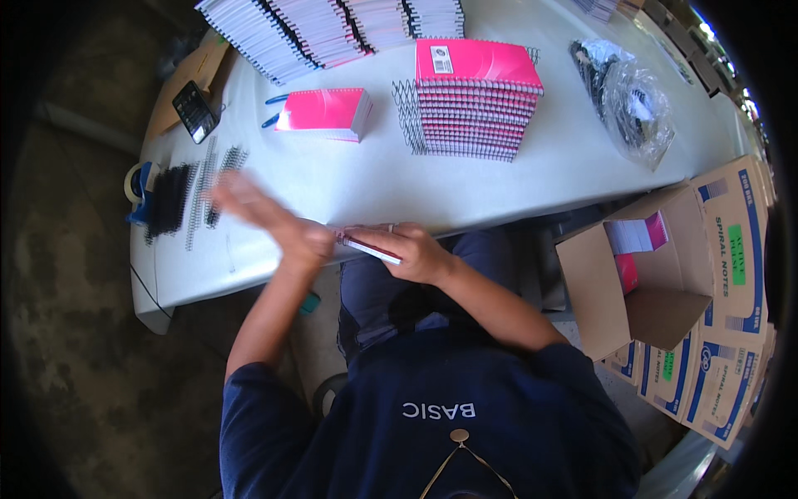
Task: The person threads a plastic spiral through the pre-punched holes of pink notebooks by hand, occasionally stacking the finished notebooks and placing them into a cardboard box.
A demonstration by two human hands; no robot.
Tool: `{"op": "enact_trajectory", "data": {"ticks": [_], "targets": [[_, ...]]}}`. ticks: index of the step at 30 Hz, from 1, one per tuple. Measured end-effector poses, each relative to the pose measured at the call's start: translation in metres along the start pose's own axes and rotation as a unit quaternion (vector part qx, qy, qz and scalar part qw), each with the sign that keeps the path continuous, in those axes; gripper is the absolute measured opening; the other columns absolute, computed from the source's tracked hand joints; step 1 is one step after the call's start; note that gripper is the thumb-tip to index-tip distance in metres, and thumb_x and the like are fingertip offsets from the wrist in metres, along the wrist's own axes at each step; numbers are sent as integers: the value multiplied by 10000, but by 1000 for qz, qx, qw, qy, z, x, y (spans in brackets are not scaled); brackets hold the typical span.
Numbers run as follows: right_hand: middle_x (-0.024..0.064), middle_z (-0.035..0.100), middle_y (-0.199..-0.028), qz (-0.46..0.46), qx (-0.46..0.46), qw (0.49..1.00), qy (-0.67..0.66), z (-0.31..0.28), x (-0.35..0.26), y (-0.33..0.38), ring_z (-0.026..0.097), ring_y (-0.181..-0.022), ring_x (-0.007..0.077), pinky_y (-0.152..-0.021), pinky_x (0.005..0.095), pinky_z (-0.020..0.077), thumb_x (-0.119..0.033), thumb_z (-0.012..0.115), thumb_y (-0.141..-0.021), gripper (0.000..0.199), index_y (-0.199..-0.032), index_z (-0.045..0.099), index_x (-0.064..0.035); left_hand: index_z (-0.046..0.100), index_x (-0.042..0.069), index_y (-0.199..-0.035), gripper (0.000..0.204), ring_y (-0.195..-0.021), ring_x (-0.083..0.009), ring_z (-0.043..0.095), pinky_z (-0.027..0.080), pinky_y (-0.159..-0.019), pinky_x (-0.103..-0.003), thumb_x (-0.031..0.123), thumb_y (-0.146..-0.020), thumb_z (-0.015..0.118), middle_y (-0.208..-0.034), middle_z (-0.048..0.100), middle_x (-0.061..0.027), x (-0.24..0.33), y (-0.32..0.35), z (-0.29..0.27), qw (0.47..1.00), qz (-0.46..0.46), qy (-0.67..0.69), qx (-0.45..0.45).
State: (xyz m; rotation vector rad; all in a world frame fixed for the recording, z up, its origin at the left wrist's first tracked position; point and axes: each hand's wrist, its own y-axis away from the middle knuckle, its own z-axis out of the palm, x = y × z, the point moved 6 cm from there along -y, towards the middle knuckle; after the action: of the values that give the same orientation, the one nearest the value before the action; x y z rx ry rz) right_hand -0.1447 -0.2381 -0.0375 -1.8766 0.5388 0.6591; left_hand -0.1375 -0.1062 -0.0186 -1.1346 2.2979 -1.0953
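Observation:
At the table's near edge, my right hand [416,251] is closed on a small notebook [373,249], seen edge-on with white pages and a dark reddish cover. My left hand [270,218] is stretched out at the notebook's left end, its fingers blurred by motion but extended. Its fingertips reach over loose spiral binding coils [199,195] on the table. Whether a coil sits in the notebook's edge is hidden. Ahead lies a stack of loose pink-covered pages [320,111], with blue pens [271,120] beside it.
A tall pile of pink spiral notebooks [478,100] stands beyond my right hand. Bound books [332,29] line the back. A phone [195,111], blue tape dispenser [143,193] and black coils [172,200] lie left. A clear bag [636,112] lies right; an open carton [594,287] holds notebooks.

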Motion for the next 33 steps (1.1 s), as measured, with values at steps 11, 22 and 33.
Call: {"op": "enact_trajectory", "data": {"ticks": [11,22,33], "targets": [[140,635,-1050,56,27,998,-24,-1,6,0,642,-869,293,-748,356,516,-31,625,-751,417,-1163,576,-65,181,-98,-1380,1143,-1298,-529,144,138,-1020,-619,799,-700,383,-1389,102,-385,24,36,26,990,8,81,-112],[188,635,-1011,96,31,991,-91,-14,25,-17,640,-888,335,-731,348,512,-62,615,-758,419,-1172,552,-51,115,-118,-1380,1003,-1306,-553,70,98,-986,-666,629,-816,476,-1380,129,-386,63,62,28,947,121,219,-200],[182,664,-885,239,-29,955,-175,-14,35,-11,662,-830,268,-718,324,499,-12,589,-765,224,-985,635,2,632,125,-1015,349,-895,-197,555,313,-855,-368,182,-689,743,-954,599,-12,47,-75,-9,968,-44,101,-226]]}}
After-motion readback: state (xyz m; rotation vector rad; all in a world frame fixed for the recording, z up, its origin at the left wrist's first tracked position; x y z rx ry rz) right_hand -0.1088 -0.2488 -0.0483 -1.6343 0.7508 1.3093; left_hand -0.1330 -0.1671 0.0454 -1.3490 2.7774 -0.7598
